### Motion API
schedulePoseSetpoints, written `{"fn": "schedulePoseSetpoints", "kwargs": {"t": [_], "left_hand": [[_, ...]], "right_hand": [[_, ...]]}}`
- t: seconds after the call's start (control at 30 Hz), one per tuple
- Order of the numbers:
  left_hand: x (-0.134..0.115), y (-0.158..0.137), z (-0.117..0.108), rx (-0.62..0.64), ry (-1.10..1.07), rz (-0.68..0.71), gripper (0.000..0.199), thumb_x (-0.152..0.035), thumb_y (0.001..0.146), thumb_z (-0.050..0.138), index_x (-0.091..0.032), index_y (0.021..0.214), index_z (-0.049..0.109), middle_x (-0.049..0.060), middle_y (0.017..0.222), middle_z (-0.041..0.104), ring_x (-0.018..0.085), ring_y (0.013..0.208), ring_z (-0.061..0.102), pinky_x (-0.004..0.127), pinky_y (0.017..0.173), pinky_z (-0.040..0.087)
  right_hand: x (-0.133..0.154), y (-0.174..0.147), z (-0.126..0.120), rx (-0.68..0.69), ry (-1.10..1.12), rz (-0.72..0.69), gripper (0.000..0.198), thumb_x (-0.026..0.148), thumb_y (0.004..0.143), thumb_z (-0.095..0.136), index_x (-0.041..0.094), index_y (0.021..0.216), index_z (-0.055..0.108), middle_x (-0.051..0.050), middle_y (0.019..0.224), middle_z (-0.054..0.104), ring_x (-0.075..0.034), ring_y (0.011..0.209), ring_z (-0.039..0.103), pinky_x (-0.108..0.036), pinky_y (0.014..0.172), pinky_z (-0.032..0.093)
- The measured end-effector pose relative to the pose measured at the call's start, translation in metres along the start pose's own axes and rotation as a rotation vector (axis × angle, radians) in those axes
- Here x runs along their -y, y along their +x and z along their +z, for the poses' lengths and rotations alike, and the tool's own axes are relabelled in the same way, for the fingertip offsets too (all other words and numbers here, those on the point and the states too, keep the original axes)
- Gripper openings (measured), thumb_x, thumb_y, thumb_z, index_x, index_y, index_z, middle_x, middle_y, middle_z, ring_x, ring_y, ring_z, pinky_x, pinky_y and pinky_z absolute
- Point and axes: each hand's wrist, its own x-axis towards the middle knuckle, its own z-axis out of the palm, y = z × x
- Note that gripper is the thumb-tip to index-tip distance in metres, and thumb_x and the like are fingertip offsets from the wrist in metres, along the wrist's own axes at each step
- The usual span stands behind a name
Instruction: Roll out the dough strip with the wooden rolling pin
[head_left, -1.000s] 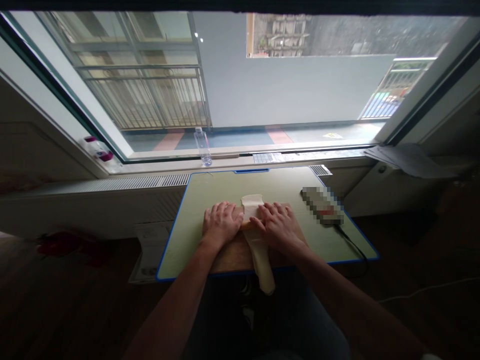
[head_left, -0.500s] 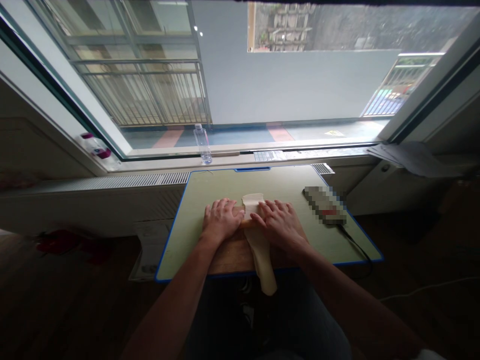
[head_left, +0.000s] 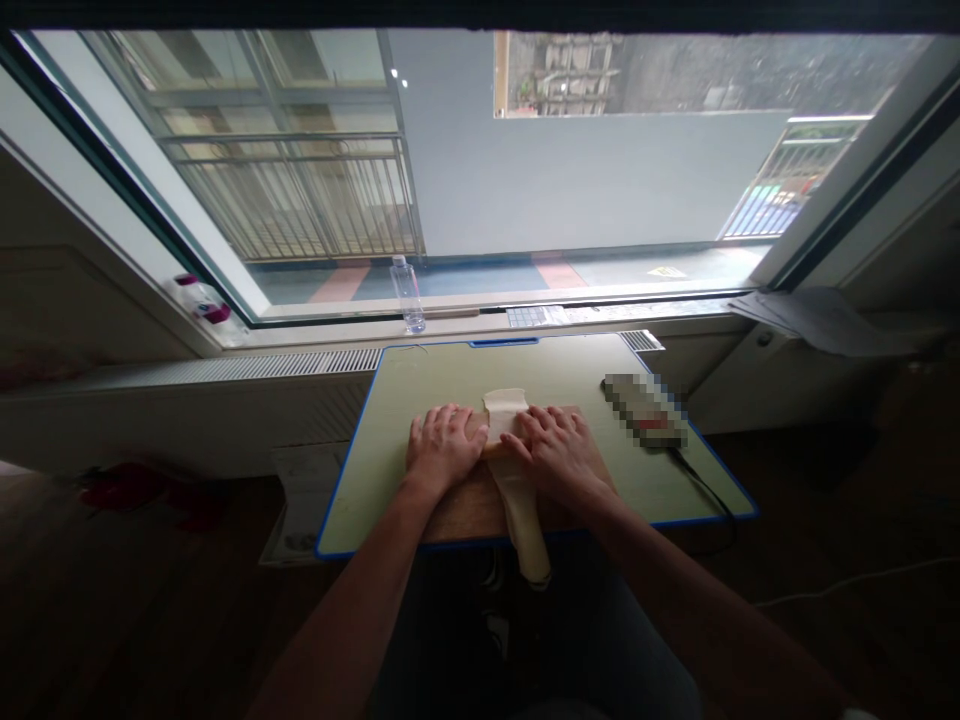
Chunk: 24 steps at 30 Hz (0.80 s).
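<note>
A pale strip of dough [head_left: 519, 505] runs lengthwise across a brown wooden board [head_left: 461, 512], its near end hanging over the front edge. A wooden rolling pin [head_left: 495, 453] lies crosswise on the dough, mostly covered by my hands. On the left part of the pin rests my left hand [head_left: 447, 447], fingers bent over it and thumb toward the dough. My right hand [head_left: 556, 450] presses on the right part in the same way, its thumb close to the dough.
The board sits on a small green table [head_left: 367, 450] with a blue rim. A blurred-out device [head_left: 645, 410] with a black cable lies at the right. Beyond, a clear bottle [head_left: 407, 295] stands on the windowsill, papers [head_left: 814, 318] lie farther right.
The view has tilted up slightly. Both hands stay on the rolling pin in nearly the same place, and the dough strip lies almost as before.
</note>
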Motion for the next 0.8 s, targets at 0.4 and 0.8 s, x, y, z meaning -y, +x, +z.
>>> {"fn": "schedulePoseSetpoints", "kwargs": {"t": [0.4,0.8], "left_hand": [[-0.0008,-0.0056,-0.0004,-0.028,0.008,0.015,0.049,-0.055,0.105,0.049,-0.030,0.142,0.069,0.007,0.153,0.066,0.030,0.142,0.056,0.051,0.124,0.039],[0.0011,0.0029,0.0015,-0.008,-0.020,0.006,0.049,-0.055,0.104,0.051,-0.028,0.140,0.070,0.006,0.153,0.067,0.030,0.141,0.057,0.053,0.125,0.038]], "right_hand": [[-0.0016,-0.0045,0.0047,0.000,0.020,0.010,0.066,0.067,0.112,0.032,0.025,0.152,0.063,-0.008,0.162,0.059,-0.035,0.151,0.044,-0.052,0.125,0.024],[-0.0003,0.0015,-0.0020,0.010,-0.001,-0.008,0.063,0.067,0.112,0.035,0.025,0.148,0.065,-0.009,0.160,0.061,-0.034,0.147,0.048,-0.052,0.123,0.025]]}}
